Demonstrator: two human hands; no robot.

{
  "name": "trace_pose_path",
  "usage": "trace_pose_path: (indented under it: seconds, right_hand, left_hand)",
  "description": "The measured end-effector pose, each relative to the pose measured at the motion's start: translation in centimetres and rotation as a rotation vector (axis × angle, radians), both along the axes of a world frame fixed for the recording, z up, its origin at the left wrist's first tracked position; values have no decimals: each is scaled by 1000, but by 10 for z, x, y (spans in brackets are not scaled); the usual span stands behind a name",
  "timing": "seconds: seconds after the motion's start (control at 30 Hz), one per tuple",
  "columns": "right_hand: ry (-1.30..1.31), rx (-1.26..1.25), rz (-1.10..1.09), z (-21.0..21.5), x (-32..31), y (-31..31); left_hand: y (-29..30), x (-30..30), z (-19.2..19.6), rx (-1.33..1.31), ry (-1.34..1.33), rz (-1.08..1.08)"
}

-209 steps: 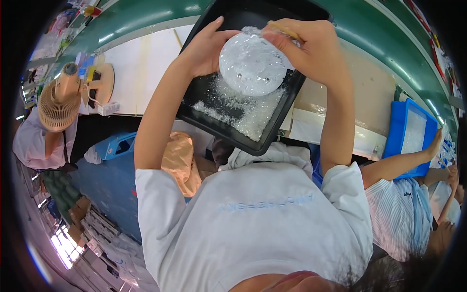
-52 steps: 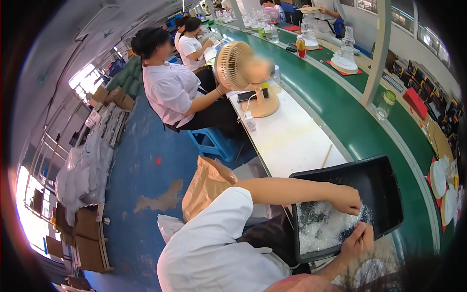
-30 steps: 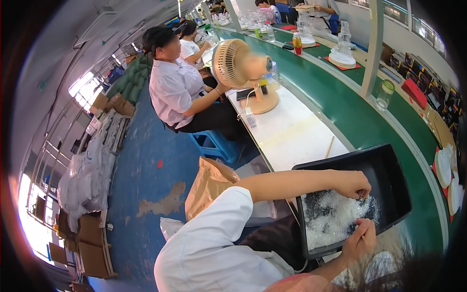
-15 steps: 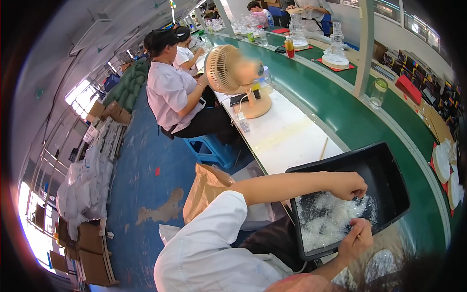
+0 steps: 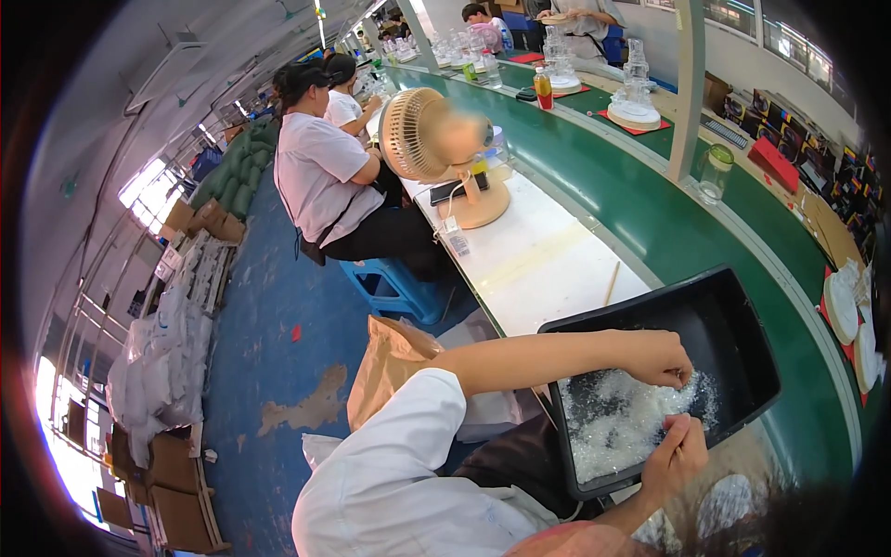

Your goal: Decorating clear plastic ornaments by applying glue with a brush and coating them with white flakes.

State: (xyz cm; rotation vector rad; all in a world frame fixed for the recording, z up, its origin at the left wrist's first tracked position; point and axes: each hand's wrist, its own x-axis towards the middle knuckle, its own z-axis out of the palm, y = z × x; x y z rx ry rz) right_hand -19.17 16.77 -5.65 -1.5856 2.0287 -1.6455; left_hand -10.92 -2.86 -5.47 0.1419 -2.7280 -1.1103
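— Nearest the wearer, what were the hands doing?
— Right hand (image 5: 682, 455) and left hand (image 5: 661, 357) both pinched clear crystal bits (image 5: 626, 422), fingers narrowed, inside the black tray (image 5: 733, 316).
— And farther off?
— Tray sat on the desk (image 5: 538, 265); beyond stood a beige fan (image 5: 422, 139).

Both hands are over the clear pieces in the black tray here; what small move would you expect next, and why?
Probably the left hand lifts a pinch of the clear pieces out of the black tray. Its fingers are curled down into the pile's far edge, while the right hand waits close by at the pile's near side. Whether anything is already pinched is too small to tell.
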Motion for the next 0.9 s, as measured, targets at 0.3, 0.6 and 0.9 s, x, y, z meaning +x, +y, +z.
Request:
trace_pose_path:
  seconds: [0.3,0.6,0.9]
  right_hand:
    - [-12,-1,-6,0,0,3]
    - [46,2,6,-2,0,1]
    - [64,-18,1,-2,1,1]
  left_hand:
    - [4,-2,3,-145,-56,30]
    - [3,-2,-4,-116,24,-12]
    - [5,-3,2,-165,-124,15]
